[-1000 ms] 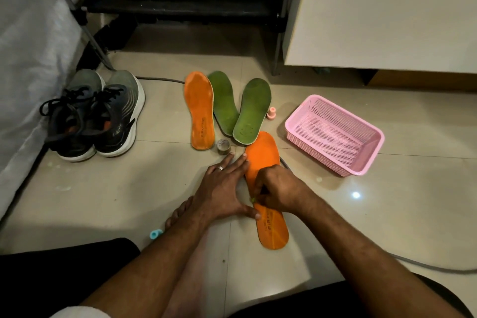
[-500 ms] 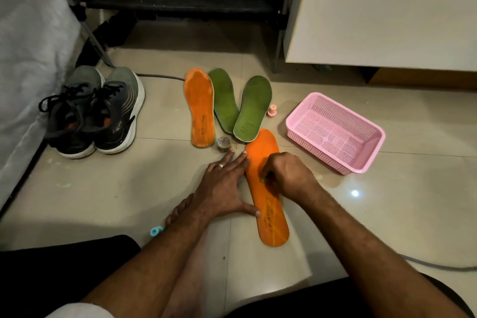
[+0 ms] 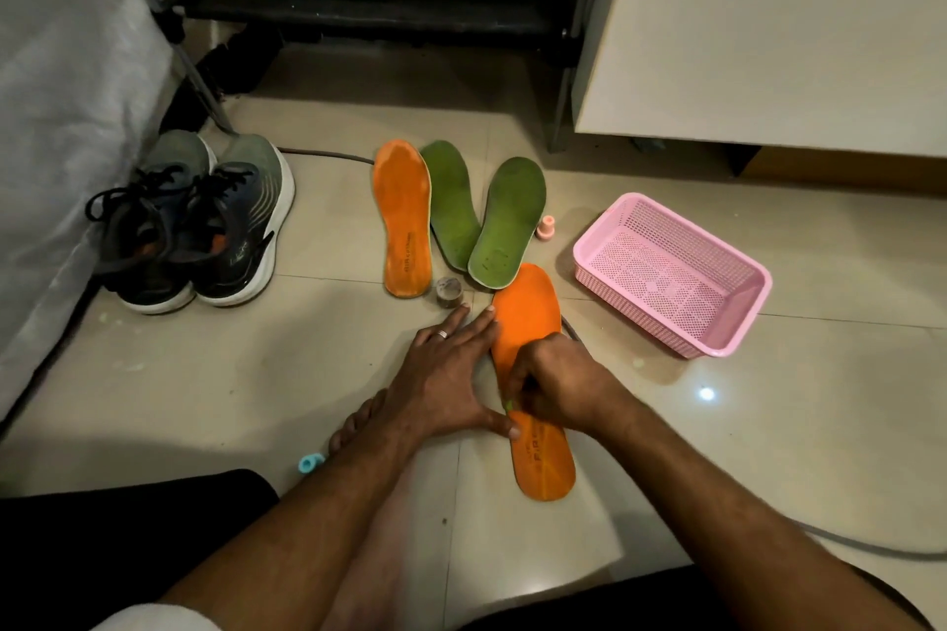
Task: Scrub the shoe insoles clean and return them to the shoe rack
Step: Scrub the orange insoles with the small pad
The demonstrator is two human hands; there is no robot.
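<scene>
Grip first: right hand (image 3: 556,384) curled tight round a small scrubber, only a yellow-green tip (image 3: 508,406) peeking out by the thumb, pressed onto the mid part of the near orange insole (image 3: 528,318). Left hand (image 3: 451,374) flat and spread, nothing held, palm on the tile w/ fingertips along the insole's left edge and thumb tip touching it lower down, pinning it in place.

Handling, as a guess: looks light, thin, bendy foam, prob. springs back when flexed. Likely skids on glossy floor tile (image 3: 256,374) under scrub strokes, esp. if wet, hence the pinning hand. Best hold for lifting: pinch at heel or along a side edge; for scrubbing, flat palm pressure beside the stroke beats any pinch. Not fragile, but printed lettering near the heel might wear w/ hard rubbing.

Insole lies flat on the floor, toe end away from the body, toe tip just beside the heel of one green insole.

Count, moving outward: orange insoles x2, incl. the far orange insole (image 3: 402,220) lying apart to the left. Green insoles (image 3: 505,226) x2, overlapping in a V. Sneakers (image 3: 205,220) x2, side by side at left. Pink basket (image 3: 671,272) x1, at right, seems to hold nothing. Small round jar (image 3: 449,292) x1 between the orange pair. Pink cap-like bit (image 3: 546,227) x1 by the green pair. Blue bit (image 3: 311,464) x1 near the bare foot. Dark shelf rack (image 3: 384,10) at back, x1.
</scene>
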